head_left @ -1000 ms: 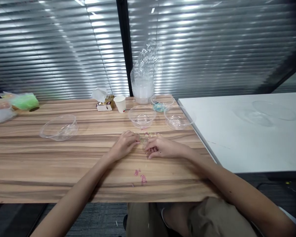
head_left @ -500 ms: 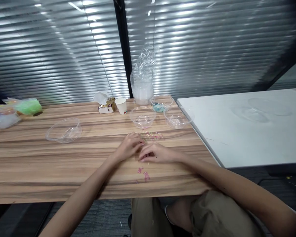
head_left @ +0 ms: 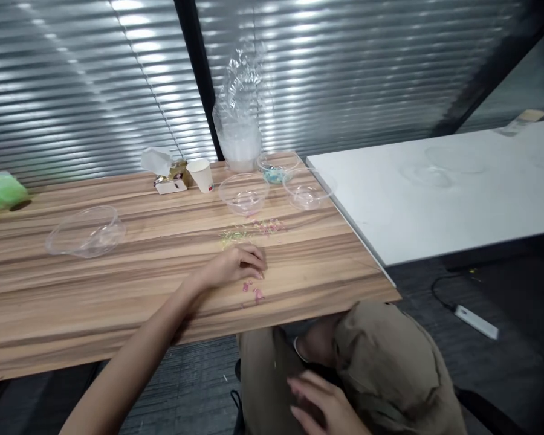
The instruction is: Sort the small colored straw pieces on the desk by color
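Observation:
My left hand (head_left: pixel 238 264) rests low over the wooden table, its fingers curled down with the tips close together. Whatever they pinch is too small to make out. Just below its fingertips lie a few pink scraps (head_left: pixel 258 294). Beyond the hand are a scatter of yellow-green bits (head_left: pixel 234 235) and a scatter of pink bits (head_left: pixel 271 226). Off the table, above my lap, my right hand (head_left: pixel 324 405) is slightly blurred, with thumb and fingers apart and nothing visible between them.
Clear bowls stand behind the bits: one in the middle (head_left: pixel 243 194), one at right (head_left: pixel 309 189), one with blue bits (head_left: pixel 278 162). Another bowl (head_left: pixel 87 232) is at left. A paper cup (head_left: pixel 200 176), tissue box (head_left: pixel 171 183) and bagged containers (head_left: pixel 241 142) line the back. A white table (head_left: pixel 457 199) adjoins.
My right hand has left the tabletop and dropped toward my lap. My left hand has shifted nearer the pink scraps, uncovering the yellow-green bits. The camera view has turned right and down.

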The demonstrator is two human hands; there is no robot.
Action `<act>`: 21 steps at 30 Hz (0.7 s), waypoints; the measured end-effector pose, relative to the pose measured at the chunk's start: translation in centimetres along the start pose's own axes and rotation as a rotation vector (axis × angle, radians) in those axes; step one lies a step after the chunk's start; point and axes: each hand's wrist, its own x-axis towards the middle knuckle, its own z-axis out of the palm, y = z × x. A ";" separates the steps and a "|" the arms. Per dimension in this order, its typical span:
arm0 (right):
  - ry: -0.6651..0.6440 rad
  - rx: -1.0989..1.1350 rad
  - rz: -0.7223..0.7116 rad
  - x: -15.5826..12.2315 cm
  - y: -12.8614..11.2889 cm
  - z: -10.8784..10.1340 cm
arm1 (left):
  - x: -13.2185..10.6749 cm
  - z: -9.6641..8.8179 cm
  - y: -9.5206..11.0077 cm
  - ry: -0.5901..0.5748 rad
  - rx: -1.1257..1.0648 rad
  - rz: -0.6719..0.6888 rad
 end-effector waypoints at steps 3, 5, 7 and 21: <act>0.313 -0.118 0.227 0.1 5.3 7.1 | 0.1 0.3 0.0 0.010 0.007 -0.004; 0.407 -0.162 0.260 0.8 7.6 9.7 | 0.1 0.4 0.0 0.017 0.002 -0.009; 0.432 -0.167 0.274 1.4 8.9 10.5 | 0.2 0.3 0.1 0.028 -0.004 -0.017; 0.468 -0.062 0.066 1.8 11.3 11.9 | 0.0 0.2 0.1 0.032 -0.103 -0.081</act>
